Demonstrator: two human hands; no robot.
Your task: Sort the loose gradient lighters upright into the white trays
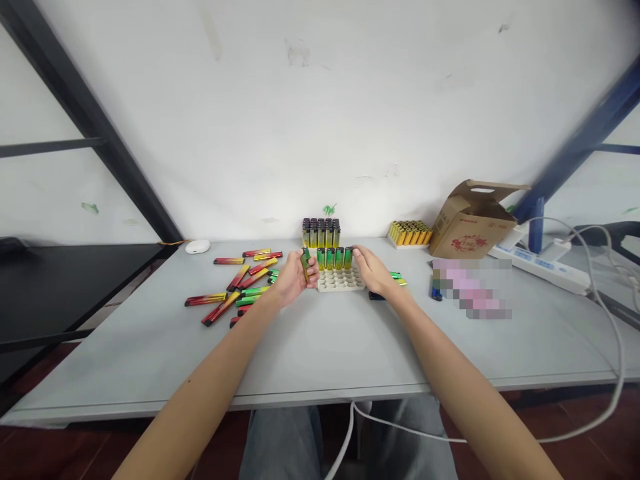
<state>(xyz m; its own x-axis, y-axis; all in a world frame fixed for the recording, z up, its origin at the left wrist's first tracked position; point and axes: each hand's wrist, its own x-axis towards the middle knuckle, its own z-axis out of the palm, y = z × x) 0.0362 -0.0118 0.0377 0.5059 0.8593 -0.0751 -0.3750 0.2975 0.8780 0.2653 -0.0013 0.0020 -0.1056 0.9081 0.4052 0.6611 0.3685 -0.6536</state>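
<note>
A white tray with round holes (341, 285) stands near the middle of the table, with several green-yellow lighters (339, 258) upright along its back row. My left hand (297, 277) is closed around a green lighter (305, 262) at the tray's left side. At the right end of the row, the fingertips of my right hand (371, 269) are at the last upright lighter (349, 257); whether they grip it is unclear. Red-yellow lighters (221, 309) and green ones (250, 299) lie loose to the left of my left hand.
Behind the tray stands a block of dark-topped yellow lighters (321, 233). Farther right are a tray of orange-yellow lighters (411, 233), an open cardboard box (467, 223), a blue lighter (437, 291) and a power strip (543, 267) with cables. A white case (197, 247) lies at the back left.
</note>
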